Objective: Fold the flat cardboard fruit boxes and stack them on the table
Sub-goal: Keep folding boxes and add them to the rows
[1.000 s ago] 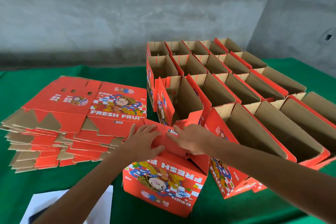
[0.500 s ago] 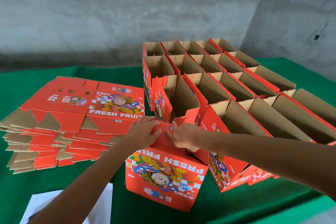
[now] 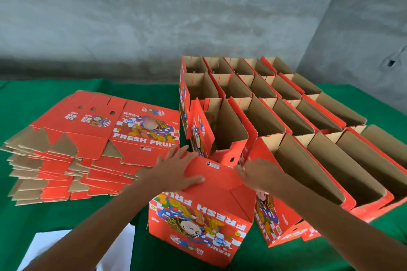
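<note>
Near the desk's front edge an upside-down red fruit box (image 3: 198, 222) has both hands on its bottom flaps: the left hand (image 3: 176, 171) lies flat, fingers spread, while the right hand (image 3: 256, 174) curls at the flap's edge, its grip hard to make out. Flat boxes (image 3: 88, 143) are piled toward the left edge, folded open boxes (image 3: 275, 112) fill the right, some cut off by the frame.
</note>
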Available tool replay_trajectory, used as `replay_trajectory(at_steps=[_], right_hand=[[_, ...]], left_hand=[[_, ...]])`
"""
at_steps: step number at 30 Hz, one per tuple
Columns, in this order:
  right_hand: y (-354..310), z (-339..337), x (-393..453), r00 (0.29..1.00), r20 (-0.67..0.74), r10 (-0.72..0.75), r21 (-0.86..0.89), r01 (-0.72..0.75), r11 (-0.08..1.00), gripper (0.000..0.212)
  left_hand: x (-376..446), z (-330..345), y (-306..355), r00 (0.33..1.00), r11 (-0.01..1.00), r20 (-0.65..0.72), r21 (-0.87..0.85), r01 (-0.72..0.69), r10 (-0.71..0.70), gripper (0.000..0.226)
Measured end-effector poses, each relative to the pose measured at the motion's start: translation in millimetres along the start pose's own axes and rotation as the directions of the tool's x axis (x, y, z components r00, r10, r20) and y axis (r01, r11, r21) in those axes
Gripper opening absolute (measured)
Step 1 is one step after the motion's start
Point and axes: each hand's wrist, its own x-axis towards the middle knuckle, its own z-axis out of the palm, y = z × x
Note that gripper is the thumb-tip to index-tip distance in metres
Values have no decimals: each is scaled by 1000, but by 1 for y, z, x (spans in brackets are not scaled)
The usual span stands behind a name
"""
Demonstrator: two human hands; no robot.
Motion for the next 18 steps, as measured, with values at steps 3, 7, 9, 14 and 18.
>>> replay_trajectory(at_steps=[3, 7, 9, 14, 18], right_hand=[[8, 19, -5, 924, 253, 287, 452, -375, 809, 78], [17, 33, -17, 856, 443, 267, 806, -511, 299, 98], [20, 48, -30, 843, 463, 274, 841, -516, 162, 105], [9, 99, -58, 810, 577, 105, 815, -580, 0, 92], [-5, 122, -72, 774, 630, 60, 775, -632, 14, 80]], left_hand=[[9, -1, 8, 970, 972, -83, -75, 221, -227, 92], [22, 1, 9, 953, 956, -90, -74, 283, -289, 85], [28, 1, 9, 957, 961, -95, -62, 270, -275, 78], [34, 0, 12, 944, 950, -101, -37, 310, -313, 81], [33, -1, 7, 950, 953, -86, -72, 293, -299, 81]])
